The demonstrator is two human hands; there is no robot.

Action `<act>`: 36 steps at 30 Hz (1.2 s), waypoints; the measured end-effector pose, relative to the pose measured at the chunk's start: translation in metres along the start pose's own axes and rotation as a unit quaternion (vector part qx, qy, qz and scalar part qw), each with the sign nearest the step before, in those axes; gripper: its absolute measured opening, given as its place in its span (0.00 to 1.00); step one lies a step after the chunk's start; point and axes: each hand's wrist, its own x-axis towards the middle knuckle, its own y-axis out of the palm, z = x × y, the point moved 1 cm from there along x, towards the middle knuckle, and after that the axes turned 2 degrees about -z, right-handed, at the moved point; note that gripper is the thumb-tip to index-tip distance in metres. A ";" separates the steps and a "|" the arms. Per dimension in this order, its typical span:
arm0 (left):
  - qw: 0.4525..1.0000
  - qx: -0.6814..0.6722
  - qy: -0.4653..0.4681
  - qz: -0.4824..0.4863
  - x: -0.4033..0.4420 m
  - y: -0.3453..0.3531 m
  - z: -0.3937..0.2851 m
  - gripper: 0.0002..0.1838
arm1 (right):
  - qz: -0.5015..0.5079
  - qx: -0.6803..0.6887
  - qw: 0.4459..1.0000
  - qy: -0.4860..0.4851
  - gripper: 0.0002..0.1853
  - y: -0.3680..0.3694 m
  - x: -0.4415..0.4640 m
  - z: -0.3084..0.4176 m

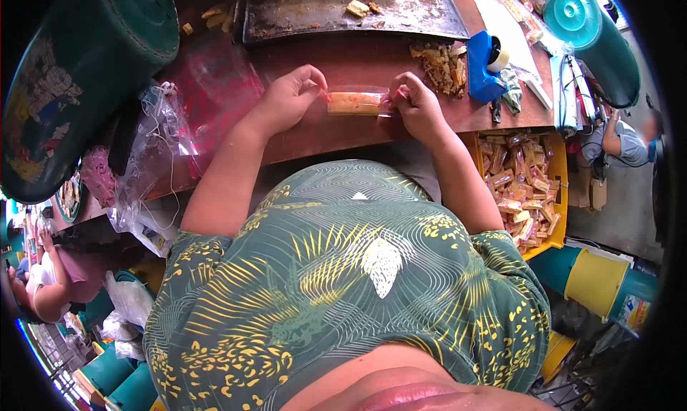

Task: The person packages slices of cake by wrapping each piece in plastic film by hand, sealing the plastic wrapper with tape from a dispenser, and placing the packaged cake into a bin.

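Note:
A long yellow cake bar [354, 104] in a clear plastic wrapper with red print lies across the front of the brown table [322, 64]. At its left end my left hand [295, 99] is closed, fingertips pinching the wrapper's end. My right hand [421, 109] pinches the opposite end, with a bit of red-printed plastic showing between thumb and fingers. The bar runs level between both hands; I cannot tell whether it rests on the tabletop.
Behind stands a dark metal tray [300, 21] with cut cake. Broken crumbs [442, 67] lie beside a blue tape dispenser [483, 67]. A yellow crate [563, 185] of wrapped bars sits at right. Red-printed plastic sheets [218, 81] and a green bin [86, 74] are left. Other people work on both sides.

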 end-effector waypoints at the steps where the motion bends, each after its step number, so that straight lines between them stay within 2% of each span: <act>1: 1.000 0.003 -0.013 0.026 0.000 -0.002 0.002 0.10 | 0.010 -0.027 1.000 -0.001 0.05 0.000 0.000 0.000; 3: 0.996 0.010 -0.037 0.077 -0.001 -0.009 0.008 0.09 | 0.040 0.023 0.999 -0.010 0.04 -0.003 0.006 -0.014; 4: 0.997 -0.010 -0.043 0.059 -0.004 -0.007 -0.005 0.09 | 0.054 0.048 0.997 -0.015 0.04 -0.002 0.007 -0.014; 7: 0.998 -0.036 -0.058 0.002 -0.013 0.004 -0.026 0.11 | 0.030 0.041 0.996 0.071 0.08 0.003 -0.001 0.004; 10: 0.997 0.013 -0.036 -0.072 -0.009 0.009 -0.018 0.14 | 0.024 -0.132 0.989 0.060 0.11 -0.003 0.000 0.013; 11: 0.980 0.161 0.029 -0.110 -0.011 0.009 -0.017 0.13 | 0.007 -0.155 0.988 0.007 0.10 -0.005 -0.001 0.014; 12: 0.937 0.304 0.092 -0.144 -0.018 0.011 -0.033 0.12 | -0.009 -0.178 0.983 -0.046 0.09 -0.007 -0.003 0.014; 13: 0.867 0.440 0.153 -0.176 -0.023 0.012 -0.042 0.12 | -0.024 -0.199 0.975 -0.100 0.08 -0.007 -0.004 0.014; 16: 0.866 0.452 0.128 -0.171 -0.027 0.007 -0.035 0.09 | -0.038 -0.339 0.918 -0.202 0.10 -0.020 -0.001 0.003; 19: 0.896 0.423 0.058 -0.125 -0.030 0.003 -0.019 0.08 | -0.014 -0.371 0.915 -0.158 0.11 -0.023 0.000 -0.004; 22: 0.874 0.445 0.053 -0.186 -0.021 0.009 -0.016 0.06 | -0.019 -0.443 0.892 -0.086 0.10 -0.019 0.005 0.010; 25: 0.893 0.439 0.059 -0.086 -0.020 0.007 -0.036 0.08 | -0.040 -0.409 0.890 -0.199 0.07 -0.015 0.005 0.004; 26: 0.877 0.472 0.065 -0.067 -0.021 0.008 -0.036 0.10 | -0.002 -0.435 0.872 -0.224 0.08 -0.014 -0.001 0.003; 28: 0.840 0.537 0.076 -0.028 -0.024 0.012 -0.034 0.13 | 0.008 -0.470 0.850 -0.240 0.10 -0.010 -0.016 0.008; 32: 0.817 0.554 0.147 -0.065 -0.046 0.029 -0.037 0.09 | 0.032 -0.491 0.841 -0.225 0.12 -0.002 -0.033 0.019; 34: 0.822 0.568 0.043 0.016 -0.028 0.022 -0.046 0.07 | 0.055 -0.471 0.860 -0.190 0.11 -0.008 -0.025 0.018; 35: 0.819 0.571 -0.009 0.057 -0.016 0.017 -0.053 0.06 | 0.034 -0.498 0.846 -0.186 0.08 -0.008 -0.015 0.015; 36: 0.845 0.531 -0.038 0.055 -0.005 0.014 -0.060 0.06 | 0.029 -0.509 0.841 -0.179 0.08 -0.005 -0.010 0.023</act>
